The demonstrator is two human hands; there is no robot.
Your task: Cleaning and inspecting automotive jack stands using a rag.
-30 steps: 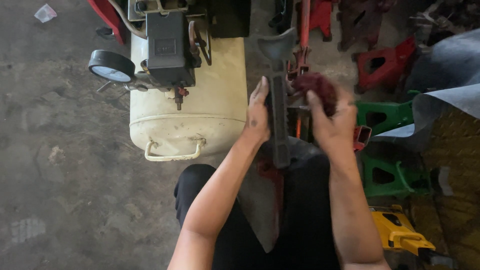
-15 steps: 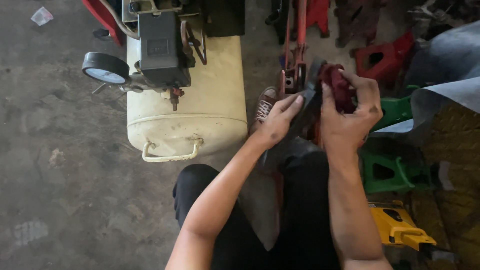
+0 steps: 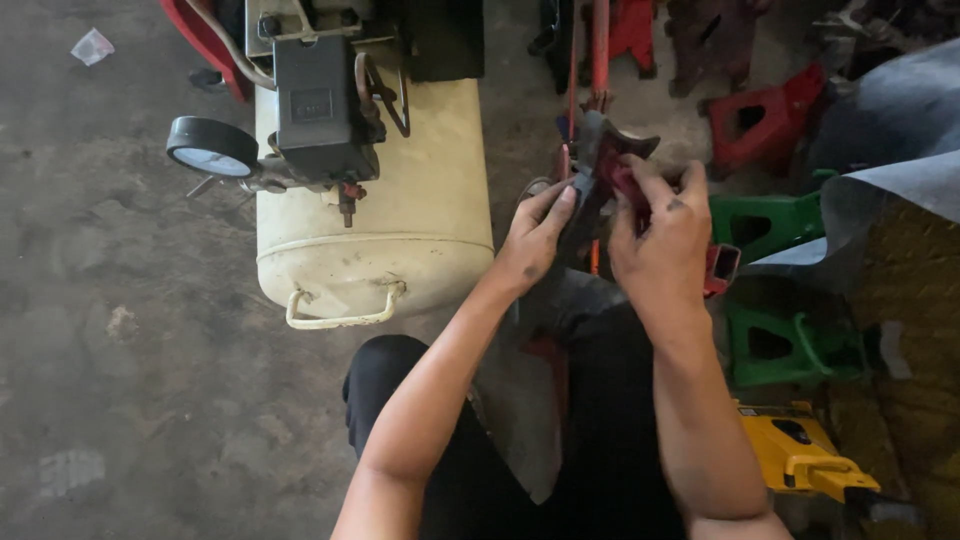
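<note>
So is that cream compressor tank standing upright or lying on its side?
Lying on its side. The cream tank rests lengthwise on the floor, its rounded end and handle toward the person, pump and gauge on top.

Center frame: left hand (image 3: 535, 235) steadies dark metal jack post (image 3: 598, 160), right hand (image 3: 665, 245) presses red rag (image 3: 628, 185) on it. Cream compressor tank (image 3: 375, 215) upper left.
</note>
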